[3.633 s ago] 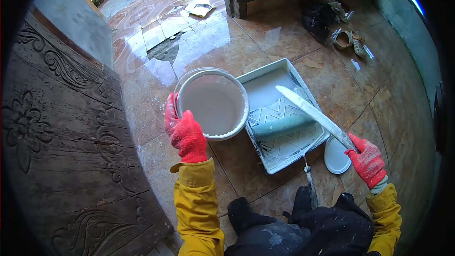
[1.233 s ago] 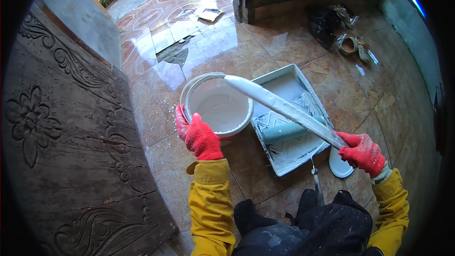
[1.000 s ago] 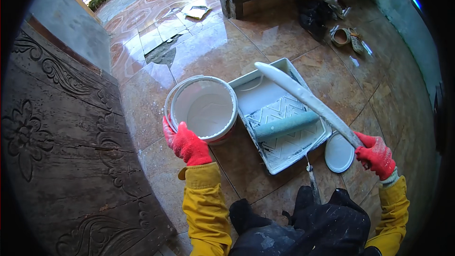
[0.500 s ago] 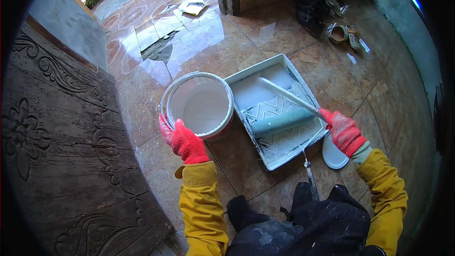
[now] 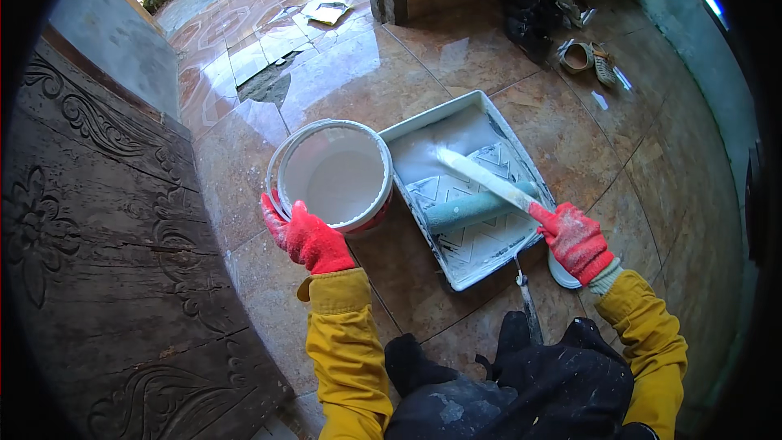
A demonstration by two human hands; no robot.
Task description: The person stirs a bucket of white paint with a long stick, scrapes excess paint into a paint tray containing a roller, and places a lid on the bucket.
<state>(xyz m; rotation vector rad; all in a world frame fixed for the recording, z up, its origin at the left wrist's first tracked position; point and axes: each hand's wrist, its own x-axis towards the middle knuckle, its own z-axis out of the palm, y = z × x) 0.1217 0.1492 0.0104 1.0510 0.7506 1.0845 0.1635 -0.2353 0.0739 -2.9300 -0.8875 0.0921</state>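
Note:
In the head view, my left hand [image 5: 308,235], in a red glove, grips the white paint bucket [image 5: 376,204] at its left side; white paint lies inside it. The bucket is beside the white roller tray [image 5: 529,159]. My right hand [image 5: 570,240], also red-gloved, is closed on a long, paint-coated stick [image 5: 481,175], its far end at the white paint in the tray's upper part. A pale blue roller [image 5: 452,213] lies on the tray's ridged part, its handle [image 5: 529,310] reaching toward my legs. A round white lid [image 5: 564,275] is partly hidden under my right hand.
A carved dark wooden door [image 5: 114,261] stands at the left. The tiled floor [image 5: 668,212] has a broken patch [image 5: 265,85] near the doorway. Shoes [image 5: 590,61] and a dark heap [image 5: 528,28] lie at upper right by a pale wall [image 5: 672,41].
My right hand has moved leftward and up, and the stick's far end has come down from above the bucket and tray onto the tray's paint. My left hand still grips the bucket.

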